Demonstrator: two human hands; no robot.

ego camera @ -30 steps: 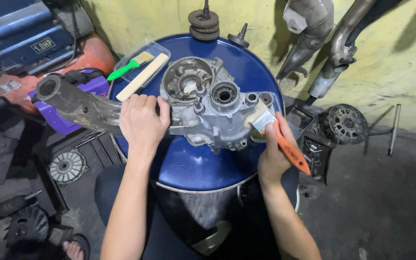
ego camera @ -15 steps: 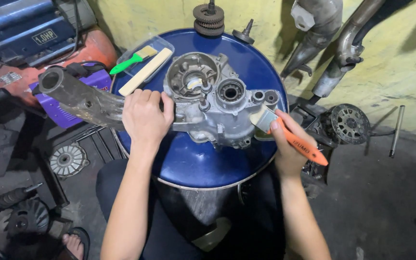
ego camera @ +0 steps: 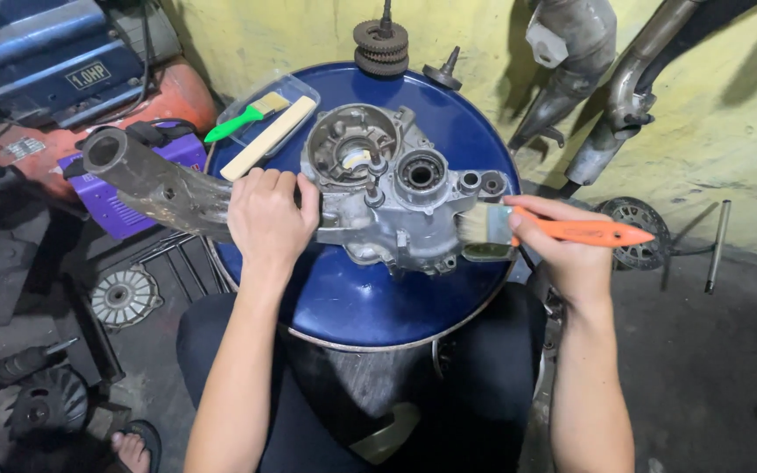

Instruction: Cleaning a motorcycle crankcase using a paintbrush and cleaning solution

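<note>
- Gripping with our left hand [ego camera: 266,219], we press down on the neck where the long tube arm [ego camera: 155,182] joins the grey engine casing [ego camera: 396,201]; the fingers are curled over the metal, clamped on it.
- Our right hand [ego camera: 562,250] is closed round the orange handle of a paintbrush [ego camera: 554,229], whose bristles touch the casing's right edge.
- The casing lies between our two hands on the blue drum lid [ego camera: 352,307]. Its long axis runs left to right, the tube arm reaching past the lid's left rim. The left hand is the nearer to its middle, the right only at its end.
- Against the earlier frames, the brush handle now lies almost level, pointing right, where it had slanted down towards us; the bristles stay at the same corner. The left hand keeps its hold.
- Further out, a green-handled brush [ego camera: 243,118] and a pale wooden stick [ego camera: 269,137] lie in a clear tray [ego camera: 295,86] at the lid's far left, with a stack of gears [ego camera: 380,45] at the far rim.
</note>
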